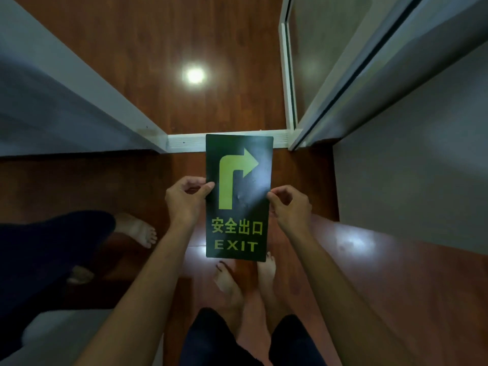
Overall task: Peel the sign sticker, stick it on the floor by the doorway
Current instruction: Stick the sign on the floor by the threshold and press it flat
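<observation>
The sign sticker (253, 196) is a dark green rectangle with a pale green right-turn arrow, Chinese characters and the word EXIT. I hold it flat in the air above the wooden floor (163, 170), its top edge over the white door threshold (184, 141). My left hand (184, 199) pinches its left edge between thumb and fingers. My right hand (289, 204) pinches its right edge at about the same height. The sticker's back side is hidden.
My bare feet (245, 281) stand just below the sticker. Another person's bare foot (137, 229) and dark trouser leg (50, 249) are at the left. A wall corner (155, 136) bounds the doorway on the left, an open door frame (298, 138) on the right.
</observation>
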`<state>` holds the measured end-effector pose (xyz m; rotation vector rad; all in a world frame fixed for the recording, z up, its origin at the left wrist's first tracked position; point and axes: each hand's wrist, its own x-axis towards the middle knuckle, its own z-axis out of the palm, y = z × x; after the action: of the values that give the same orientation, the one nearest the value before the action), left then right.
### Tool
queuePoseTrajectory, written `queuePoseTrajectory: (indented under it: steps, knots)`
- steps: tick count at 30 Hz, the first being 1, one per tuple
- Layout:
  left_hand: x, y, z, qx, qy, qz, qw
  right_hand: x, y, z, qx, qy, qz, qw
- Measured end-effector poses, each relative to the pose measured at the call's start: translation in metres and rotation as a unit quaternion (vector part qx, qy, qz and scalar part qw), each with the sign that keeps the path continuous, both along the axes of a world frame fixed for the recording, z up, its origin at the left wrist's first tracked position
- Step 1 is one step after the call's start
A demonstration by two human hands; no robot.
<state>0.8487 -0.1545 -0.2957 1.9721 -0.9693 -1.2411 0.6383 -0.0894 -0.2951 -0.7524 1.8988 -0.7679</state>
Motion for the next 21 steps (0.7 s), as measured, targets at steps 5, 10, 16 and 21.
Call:
queuePoseTrajectory:
  steps: [5,10,16,21]
  knots:
    - [0.021,-0.011,-0.115,0.026,-0.007,0.003,1.000,0.028,-0.009,-0.108,0.027,-0.008,-0.020,0.999]
    - [0.048,-0.032,-0.268,0.055,0.014,0.002,0.998,0.055,-0.026,-0.263,0.067,0.001,-0.031,0.997]
    - [0.063,-0.054,-0.436,0.090,0.032,0.027,0.995,0.078,-0.055,-0.436,0.075,0.030,-0.038,0.996]
    - [0.058,-0.076,-0.514,0.077,0.021,0.009,0.997,0.072,-0.081,-0.514,0.061,0.074,-0.039,0.995]
